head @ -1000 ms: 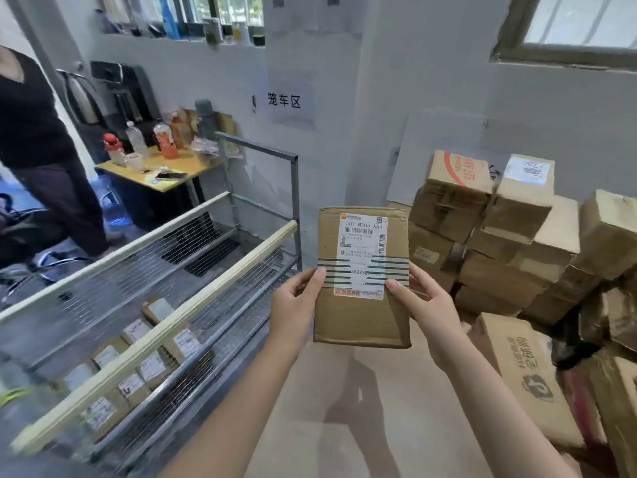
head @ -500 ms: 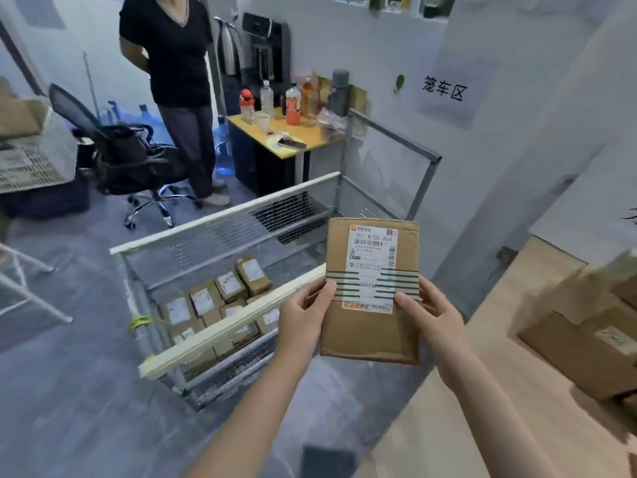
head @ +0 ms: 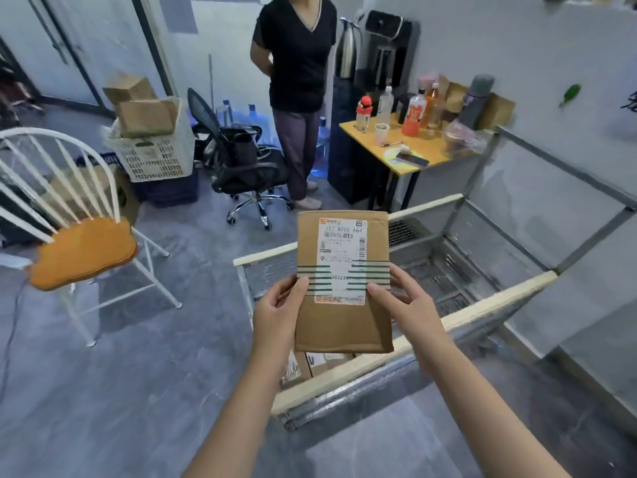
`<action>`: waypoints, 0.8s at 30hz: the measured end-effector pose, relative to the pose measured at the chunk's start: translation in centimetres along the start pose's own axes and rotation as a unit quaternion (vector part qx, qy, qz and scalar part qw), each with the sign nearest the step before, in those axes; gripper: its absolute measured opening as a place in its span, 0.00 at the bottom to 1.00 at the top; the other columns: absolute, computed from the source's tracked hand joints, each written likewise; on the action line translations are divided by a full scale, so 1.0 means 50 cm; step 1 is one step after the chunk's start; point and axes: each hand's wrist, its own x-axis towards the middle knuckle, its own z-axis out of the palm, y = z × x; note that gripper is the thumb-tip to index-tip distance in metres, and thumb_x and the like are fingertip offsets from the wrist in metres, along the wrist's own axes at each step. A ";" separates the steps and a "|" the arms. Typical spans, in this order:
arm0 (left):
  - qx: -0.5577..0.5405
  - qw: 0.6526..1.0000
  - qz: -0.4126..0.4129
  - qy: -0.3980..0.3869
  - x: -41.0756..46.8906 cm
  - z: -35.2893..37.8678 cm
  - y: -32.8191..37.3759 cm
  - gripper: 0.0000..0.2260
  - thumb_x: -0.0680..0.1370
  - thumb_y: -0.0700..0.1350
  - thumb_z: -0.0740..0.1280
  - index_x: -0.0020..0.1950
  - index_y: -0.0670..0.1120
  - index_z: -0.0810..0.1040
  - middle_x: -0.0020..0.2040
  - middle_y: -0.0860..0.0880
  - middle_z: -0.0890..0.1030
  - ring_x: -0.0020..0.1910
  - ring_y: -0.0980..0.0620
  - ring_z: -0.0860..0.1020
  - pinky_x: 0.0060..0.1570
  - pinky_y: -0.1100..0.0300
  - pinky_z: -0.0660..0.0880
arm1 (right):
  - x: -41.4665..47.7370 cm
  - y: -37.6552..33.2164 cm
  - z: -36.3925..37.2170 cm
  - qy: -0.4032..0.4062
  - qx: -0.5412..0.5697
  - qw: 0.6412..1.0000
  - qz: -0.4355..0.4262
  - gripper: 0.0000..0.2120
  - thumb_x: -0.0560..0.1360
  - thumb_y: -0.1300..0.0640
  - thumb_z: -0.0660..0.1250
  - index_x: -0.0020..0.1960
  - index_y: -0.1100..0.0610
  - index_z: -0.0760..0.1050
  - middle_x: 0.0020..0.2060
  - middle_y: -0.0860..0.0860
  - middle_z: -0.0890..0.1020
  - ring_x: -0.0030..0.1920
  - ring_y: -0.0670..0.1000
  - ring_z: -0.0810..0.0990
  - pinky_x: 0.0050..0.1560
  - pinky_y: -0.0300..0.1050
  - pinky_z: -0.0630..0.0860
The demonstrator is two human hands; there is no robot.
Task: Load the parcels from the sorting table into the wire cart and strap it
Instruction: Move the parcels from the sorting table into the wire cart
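A labelled cardboard parcel is held upright by its side edges, pinched in the grip of the left hand and the right hand, thumbs on the labelled face. It is poised over the padded near rail of the wire cart. It would best be lifted clear of that rail, then laid flat beside the loaded parcels at the cart's near end. Beyond, a white chair, an office chair and a standing person are well apart; the drop seems unobstructed. A yellow tabletop stands past the far rail.
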 end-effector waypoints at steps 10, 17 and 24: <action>-0.012 0.998 0.020 0.056 0.096 -0.038 0.033 0.11 0.76 0.50 0.72 0.56 0.48 0.83 0.50 0.53 0.86 0.52 0.55 0.83 0.45 0.67 0.76 | 0.126 -0.033 0.085 -0.055 -0.011 0.998 -0.007 0.23 0.74 0.49 0.73 0.68 0.39 0.73 0.60 0.43 0.80 0.60 0.47 0.78 0.56 0.48 0.79; -0.010 0.997 0.050 0.055 0.151 0.104 0.055 0.11 0.78 0.47 0.71 0.59 0.47 0.81 0.52 0.53 0.84 0.47 0.61 0.81 0.37 0.71 0.76 | 0.249 -0.055 -0.024 -0.074 -0.014 0.997 -0.024 0.23 0.74 0.48 0.73 0.68 0.40 0.74 0.60 0.44 0.80 0.60 0.48 0.79 0.55 0.47 0.80; -0.011 0.997 0.045 0.058 0.210 0.367 0.039 0.13 0.77 0.49 0.71 0.60 0.48 0.81 0.54 0.53 0.84 0.54 0.57 0.81 0.42 0.70 0.77 | 0.416 -0.069 -0.250 -0.080 -0.016 0.996 -0.022 0.23 0.71 0.43 0.74 0.65 0.35 0.74 0.62 0.44 0.79 0.62 0.50 0.78 0.63 0.57 0.76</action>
